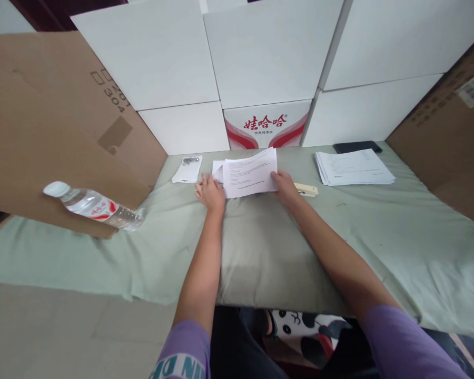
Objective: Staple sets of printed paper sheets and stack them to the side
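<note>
Printed sheets of paper (249, 173) are held slightly raised over the cloth, text side up. My right hand (285, 187) pinches them at the right edge, thumb on top. At the left edge, my left hand (212, 192) grips the papers, with part of another sheet showing behind its fingers. A cream stapler-like object (307, 189) lies beside my right hand, partly hidden by it. Left of my left hand is a small white packet or card (188, 169) with dark metallic bits at its top.
A stack of papers (355, 167) lies at the right, with a dark phone (357, 147) behind it. A water bottle (98, 206) leans at the left near a brown cardboard panel (55, 126). White boxes (266, 58) form a wall behind the green cloth (260, 252).
</note>
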`<state>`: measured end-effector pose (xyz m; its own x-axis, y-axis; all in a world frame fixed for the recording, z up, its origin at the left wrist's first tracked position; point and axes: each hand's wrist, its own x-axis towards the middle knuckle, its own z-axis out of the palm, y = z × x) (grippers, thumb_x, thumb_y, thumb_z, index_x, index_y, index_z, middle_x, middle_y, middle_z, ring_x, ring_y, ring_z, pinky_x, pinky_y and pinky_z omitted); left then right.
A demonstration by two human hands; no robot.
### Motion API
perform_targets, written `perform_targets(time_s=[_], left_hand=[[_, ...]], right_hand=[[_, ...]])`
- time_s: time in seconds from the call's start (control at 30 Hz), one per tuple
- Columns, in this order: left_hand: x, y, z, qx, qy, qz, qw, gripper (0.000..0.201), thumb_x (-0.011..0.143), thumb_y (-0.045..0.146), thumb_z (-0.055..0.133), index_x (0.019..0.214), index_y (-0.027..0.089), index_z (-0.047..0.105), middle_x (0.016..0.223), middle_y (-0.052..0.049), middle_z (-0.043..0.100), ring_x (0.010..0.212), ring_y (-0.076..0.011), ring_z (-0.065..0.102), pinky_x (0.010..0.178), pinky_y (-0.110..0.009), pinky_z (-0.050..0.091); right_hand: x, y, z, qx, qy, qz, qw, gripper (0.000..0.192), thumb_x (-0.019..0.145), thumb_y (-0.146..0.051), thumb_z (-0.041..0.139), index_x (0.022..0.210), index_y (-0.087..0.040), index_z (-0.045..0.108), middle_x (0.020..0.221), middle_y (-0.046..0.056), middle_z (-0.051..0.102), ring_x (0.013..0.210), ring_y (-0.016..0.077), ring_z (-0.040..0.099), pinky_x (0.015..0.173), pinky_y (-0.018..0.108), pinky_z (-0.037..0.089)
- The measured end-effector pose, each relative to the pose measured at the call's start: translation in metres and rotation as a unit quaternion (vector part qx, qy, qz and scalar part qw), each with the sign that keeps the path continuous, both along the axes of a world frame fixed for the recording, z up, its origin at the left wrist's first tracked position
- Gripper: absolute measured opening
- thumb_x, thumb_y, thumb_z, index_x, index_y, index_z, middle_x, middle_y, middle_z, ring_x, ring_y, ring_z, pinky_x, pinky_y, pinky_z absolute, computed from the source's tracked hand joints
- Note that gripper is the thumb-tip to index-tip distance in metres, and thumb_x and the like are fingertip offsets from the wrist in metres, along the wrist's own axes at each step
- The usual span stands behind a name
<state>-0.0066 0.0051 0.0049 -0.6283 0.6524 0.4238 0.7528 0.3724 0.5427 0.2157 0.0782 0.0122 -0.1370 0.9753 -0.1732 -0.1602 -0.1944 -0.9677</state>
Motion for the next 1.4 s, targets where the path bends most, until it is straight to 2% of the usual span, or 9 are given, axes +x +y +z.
perform_targets(time_s=[0.13,0.23,0.37,0.53,0.7,0.87,1.03,1.17,1.4], left_hand=[[-0.001,0.004,0.001,0.014,-0.052,-0.056,0.997,0.040,0.098,0.035,0.052,0.134,0.024,0.064,0.150,-0.016,0.058,0.143,-0.0366,0.043,0.117,-0.064,0.027],[-0.003,0.007,0.000,0.027,-0.099,-0.088,0.991,0.045,0.095,0.040,0.057,0.136,0.022,0.061,0.146,-0.019,0.060,0.147,-0.0347,0.041,0.121,-0.064,0.022],[-0.011,0.014,-0.008,0.091,-0.176,-0.143,0.970,0.054,0.088,0.043,0.068,0.137,0.024,0.058,0.142,-0.016,0.063,0.145,-0.0335,0.045,0.124,-0.062,0.018],[-0.028,0.028,-0.021,0.203,-0.337,-0.180,0.901,0.066,0.079,0.040,0.075,0.141,0.026,0.055,0.134,-0.011,0.064,0.135,-0.0273,0.055,0.120,-0.045,0.036],[-0.030,0.031,-0.020,0.241,-0.385,-0.229,0.861,0.059,0.069,0.045,0.084,0.120,0.023,0.066,0.130,-0.012,0.067,0.125,-0.0285,0.063,0.109,-0.043,0.049],[-0.021,0.025,-0.006,0.302,-0.400,-0.260,0.825,0.050,0.069,0.057,0.083,0.096,0.019,0.066,0.103,-0.009,0.076,0.098,-0.0231,0.072,0.091,-0.035,0.057],[-0.012,0.018,0.011,0.343,-0.393,-0.240,0.818,0.048,0.063,0.054,0.087,0.079,0.020,0.057,0.082,-0.002,0.072,0.079,-0.0143,0.070,0.075,-0.024,0.054],[-0.005,0.012,0.021,0.338,-0.393,-0.237,0.822,0.054,0.059,0.054,0.088,0.073,0.022,0.047,0.065,0.006,0.065,0.064,-0.0093,0.063,0.064,-0.019,0.050],[0.005,0.004,0.028,0.317,-0.404,-0.277,0.812,0.059,0.059,0.065,0.087,0.088,0.021,0.061,0.089,-0.005,0.077,0.080,-0.0170,0.073,0.076,-0.028,0.058]], right_hand=[[0.005,0.000,0.002,0.109,-0.067,0.040,0.991,0.037,0.083,-0.048,0.060,0.105,-0.020,0.070,0.094,0.006,0.073,0.087,0.0240,0.065,0.083,0.043,0.056],[0.012,-0.003,0.010,0.246,-0.115,0.100,0.957,0.039,0.087,-0.052,0.058,0.103,-0.020,0.071,0.099,0.005,0.072,0.094,0.0248,0.063,0.092,0.043,0.051],[0.021,-0.008,0.023,0.328,-0.177,0.174,0.912,0.040,0.095,-0.056,0.053,0.104,-0.021,0.070,0.101,0.006,0.071,0.095,0.0252,0.061,0.093,0.043,0.050],[0.030,-0.010,0.034,0.366,-0.200,0.211,0.884,0.045,0.098,-0.058,0.049,0.114,-0.023,0.071,0.109,0.006,0.073,0.101,0.0272,0.063,0.098,0.046,0.050],[0.036,-0.011,0.044,0.396,-0.179,0.232,0.870,0.050,0.099,-0.061,0.049,0.130,-0.027,0.069,0.135,0.006,0.067,0.125,0.0284,0.059,0.113,0.048,0.043],[0.043,-0.005,0.044,0.390,-0.165,0.185,0.887,0.052,0.094,-0.065,0.055,0.127,-0.028,0.071,0.132,0.007,0.069,0.126,0.0288,0.059,0.113,0.048,0.044],[0.051,0.000,0.040,0.320,-0.088,0.134,0.934,0.054,0.085,-0.065,0.066,0.118,-0.023,0.075,0.117,0.007,0.074,0.112,0.0286,0.066,0.101,0.046,0.053],[0.054,0.001,0.039,0.310,-0.056,0.101,0.944,0.048,0.078,-0.061,0.075,0.108,-0.023,0.076,0.115,0.006,0.075,0.116,0.0288,0.065,0.106,0.047,0.050],[0.056,0.007,0.030,0.303,-0.030,0.075,0.949,0.067,0.071,-0.050,0.086,0.129,-0.027,0.060,0.145,0.009,0.060,0.134,0.0284,0.056,0.104,0.045,0.052]])
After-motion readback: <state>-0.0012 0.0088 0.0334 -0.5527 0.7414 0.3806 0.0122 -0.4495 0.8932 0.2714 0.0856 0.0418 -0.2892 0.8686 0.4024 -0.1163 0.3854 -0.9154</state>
